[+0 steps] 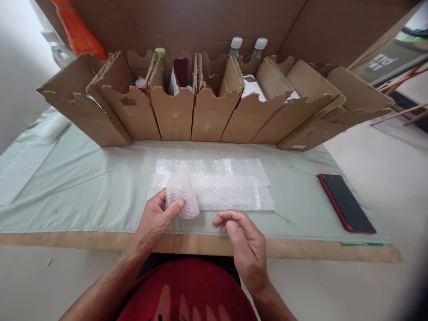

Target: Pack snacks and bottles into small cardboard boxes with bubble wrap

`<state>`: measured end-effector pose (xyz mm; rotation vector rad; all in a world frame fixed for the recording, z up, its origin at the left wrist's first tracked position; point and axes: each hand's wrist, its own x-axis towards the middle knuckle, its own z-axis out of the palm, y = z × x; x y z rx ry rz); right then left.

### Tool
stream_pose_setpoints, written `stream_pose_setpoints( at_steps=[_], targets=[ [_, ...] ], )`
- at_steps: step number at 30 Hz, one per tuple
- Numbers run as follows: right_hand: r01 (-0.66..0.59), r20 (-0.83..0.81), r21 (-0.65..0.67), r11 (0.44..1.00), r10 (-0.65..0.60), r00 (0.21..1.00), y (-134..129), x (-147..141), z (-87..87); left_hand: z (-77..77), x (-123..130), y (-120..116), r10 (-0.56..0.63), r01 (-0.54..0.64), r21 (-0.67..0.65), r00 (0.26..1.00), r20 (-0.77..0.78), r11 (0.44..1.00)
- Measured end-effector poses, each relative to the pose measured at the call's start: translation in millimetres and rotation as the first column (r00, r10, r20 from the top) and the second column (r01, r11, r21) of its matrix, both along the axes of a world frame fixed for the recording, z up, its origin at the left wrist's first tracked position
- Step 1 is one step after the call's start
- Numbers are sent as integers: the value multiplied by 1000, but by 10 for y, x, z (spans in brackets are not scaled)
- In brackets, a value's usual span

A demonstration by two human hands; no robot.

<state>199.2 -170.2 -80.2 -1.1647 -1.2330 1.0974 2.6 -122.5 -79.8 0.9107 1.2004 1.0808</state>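
Note:
My left hand grips a small bundle of bubble wrap, the thumb pressed on its front and the fingers behind. Whatever the wrap may contain is hidden. Beneath and behind the bundle, flat bubble wrap sheets lie on the cloth, one partly over another. My right hand hovers near the table's front edge, to the right of the bundle and apart from it. Its fingers are loosely curled, with the thumb a little away from them, and I see nothing held there.
A row of cardboard bins stands along the back, some containing boxes and clear bottles with white caps. A red-cased phone lies at the right. More bubble wrap is at the left. An orange object rises behind the left bins.

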Motion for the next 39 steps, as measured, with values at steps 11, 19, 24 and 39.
stream_pose_setpoints(
  at_steps=[11, 19, 24, 39],
  targets=[
    [-123, 486, 14, 992, 101, 868, 108, 34, -165, 164, 37, -255, -200, 200, 30, 980, -2, 979],
    [-99, -254, -217, 971, 42, 966, 70, 199, 25, 304, -121, -343, -420, 474, -71, 832, 364, 878],
    [-322, -491, -308, 895, 140, 860, 66, 292, -26, 291, -267, -236, -438, 488, -107, 845, 307, 866],
    [291, 24, -146, 945, -291, 956, 1188, 1120, -25, 306, -246, 768, -66, 102, 78, 928, -367, 992]
  ],
)
